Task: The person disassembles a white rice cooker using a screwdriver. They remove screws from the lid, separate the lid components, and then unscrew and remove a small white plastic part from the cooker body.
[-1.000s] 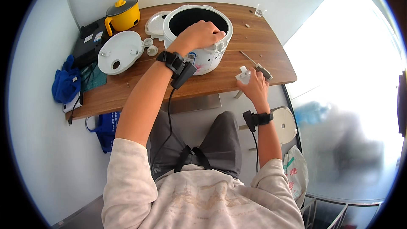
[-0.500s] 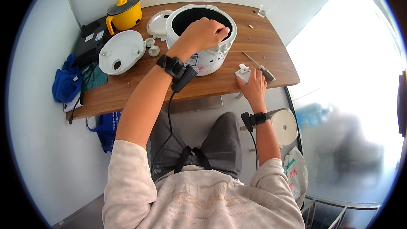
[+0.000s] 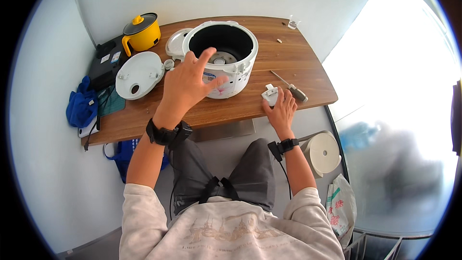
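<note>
A white rice cooker body [image 3: 236, 79], lidless, stands on the wooden table; its dark inside shows a round heating plate. In front of its left side my left hand [image 3: 185, 86] is raised, fingers spread and nothing in them, covering part of the cooker's wall. At the table's front edge my right hand [image 3: 283, 113] has thumb and fingers around a small white plastic part with a tab [image 3: 270, 95]. Just right of that hand lies a screwdriver [image 3: 297, 92], its shaft pointing to the back left.
Left of the cooker lies a white oval lid cover [image 3: 139, 70]; another white lid piece [image 3: 177, 43] sits behind it. A yellow pot [image 3: 144, 36], a black case [image 3: 103, 62] and a blue cloth [image 3: 82, 106] occupy the left end. A small clear cup [image 3: 293, 22] stands at the back right.
My left hand has come out from over the cooker's opening, back toward me and left, and its fingers have spread. My right hand stays at the white plastic part. The view has shifted slightly.
</note>
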`<action>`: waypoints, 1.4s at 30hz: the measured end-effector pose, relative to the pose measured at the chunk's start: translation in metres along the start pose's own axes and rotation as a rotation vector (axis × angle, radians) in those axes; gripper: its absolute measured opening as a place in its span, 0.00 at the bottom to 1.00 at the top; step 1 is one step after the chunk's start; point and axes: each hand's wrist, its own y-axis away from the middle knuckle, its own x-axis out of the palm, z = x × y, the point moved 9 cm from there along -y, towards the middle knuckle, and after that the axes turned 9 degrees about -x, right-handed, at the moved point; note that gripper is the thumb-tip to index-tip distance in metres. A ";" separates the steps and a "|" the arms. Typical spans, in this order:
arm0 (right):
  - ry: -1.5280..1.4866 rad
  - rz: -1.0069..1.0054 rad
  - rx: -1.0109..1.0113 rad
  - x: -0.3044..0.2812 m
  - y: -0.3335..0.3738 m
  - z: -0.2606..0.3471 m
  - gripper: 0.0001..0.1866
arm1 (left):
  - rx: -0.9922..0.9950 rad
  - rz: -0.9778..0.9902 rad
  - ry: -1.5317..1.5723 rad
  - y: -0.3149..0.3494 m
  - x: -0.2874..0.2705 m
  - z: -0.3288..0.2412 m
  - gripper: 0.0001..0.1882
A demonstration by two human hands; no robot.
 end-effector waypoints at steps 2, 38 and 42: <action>0.009 0.010 -0.030 -0.002 0.002 0.001 0.36 | 0.022 0.119 -0.076 0.007 0.022 0.006 0.33; 0.070 0.048 0.003 -0.003 0.001 0.004 0.33 | -0.096 0.096 0.260 -0.117 0.177 0.041 0.35; 0.072 0.016 -0.043 -0.002 -0.001 0.010 0.33 | 0.069 0.184 0.280 -0.038 0.116 0.072 0.27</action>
